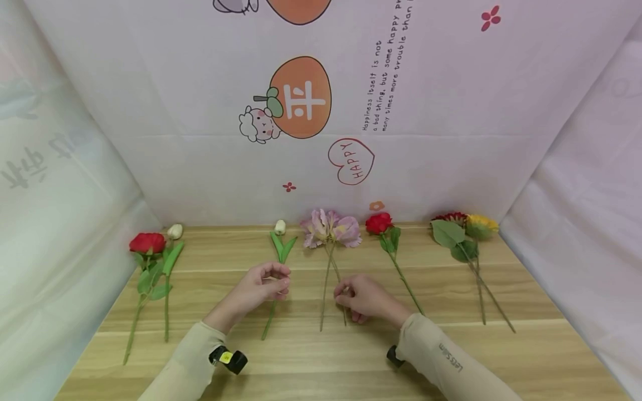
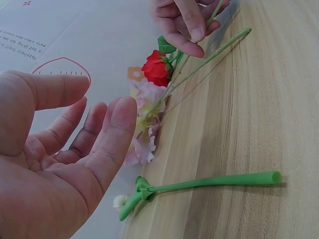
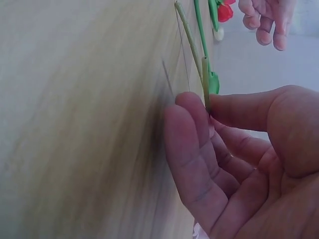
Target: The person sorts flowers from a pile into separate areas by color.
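Two light purple flowers [image 1: 317,227] lie side by side at the middle of the table, their thin stems crossing. My right hand [image 1: 362,296] pinches the lower part of one of these stems between thumb and fingers; in the right wrist view the stem's end [image 3: 205,74] sticks out past the thumb. Over the stem of a white tulip [image 1: 280,227] hovers my left hand [image 1: 266,283], fingers loosely bent and nothing held. In the left wrist view the tulip's green stem [image 2: 214,180] lies on the wood, apart from that hand.
At the left of the wooden table [image 1: 391,356] lie a red rose [image 1: 147,243] and another white tulip [image 1: 175,231]. Right of the purple flowers is a second red rose [image 1: 379,223]. Farther right, a yellow flower [image 1: 482,226] and a dark red flower [image 1: 451,217] have crossed stems. Printed cloth [image 1: 200,167] hangs behind.
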The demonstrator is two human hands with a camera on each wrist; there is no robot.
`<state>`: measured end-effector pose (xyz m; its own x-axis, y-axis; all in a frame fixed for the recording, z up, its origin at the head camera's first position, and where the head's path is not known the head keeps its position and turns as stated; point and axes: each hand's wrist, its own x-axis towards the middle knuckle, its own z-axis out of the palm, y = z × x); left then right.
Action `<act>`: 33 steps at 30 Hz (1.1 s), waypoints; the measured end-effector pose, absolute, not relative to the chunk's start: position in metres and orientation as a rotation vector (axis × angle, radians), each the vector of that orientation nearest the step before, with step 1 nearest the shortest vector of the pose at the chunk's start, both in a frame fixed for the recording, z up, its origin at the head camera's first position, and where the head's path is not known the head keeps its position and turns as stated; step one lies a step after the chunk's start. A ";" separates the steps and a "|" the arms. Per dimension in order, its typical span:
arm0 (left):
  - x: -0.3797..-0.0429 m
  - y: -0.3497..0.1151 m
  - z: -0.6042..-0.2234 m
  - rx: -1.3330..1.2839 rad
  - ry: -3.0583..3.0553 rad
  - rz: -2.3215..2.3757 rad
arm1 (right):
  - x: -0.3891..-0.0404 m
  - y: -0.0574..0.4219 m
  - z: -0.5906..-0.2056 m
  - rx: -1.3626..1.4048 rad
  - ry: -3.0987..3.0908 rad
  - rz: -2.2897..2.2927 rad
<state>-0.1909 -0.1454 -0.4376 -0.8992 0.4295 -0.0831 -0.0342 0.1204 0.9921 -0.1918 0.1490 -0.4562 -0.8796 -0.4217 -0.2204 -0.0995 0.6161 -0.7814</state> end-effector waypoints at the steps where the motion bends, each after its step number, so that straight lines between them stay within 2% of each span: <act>1: -0.191 -0.146 -0.437 0.388 2.058 1.834 | -0.191 0.149 -0.456 -0.425 2.459 -1.157; 22: -0.189 -0.154 -0.440 0.410 2.096 1.805 | -0.193 0.157 -0.453 -0.476 2.489 -1.247; 33: -0.185 -0.175 -0.437 0.383 2.138 1.809 | -0.190 0.174 -0.444 -0.504 2.440 -1.380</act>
<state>-0.1845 -0.1746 -0.4371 -0.9151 0.3980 -0.0648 0.0019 0.1650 0.9863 -0.1905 0.1740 -0.4436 -0.8961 -0.4365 -0.0798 -0.1566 0.4793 -0.8636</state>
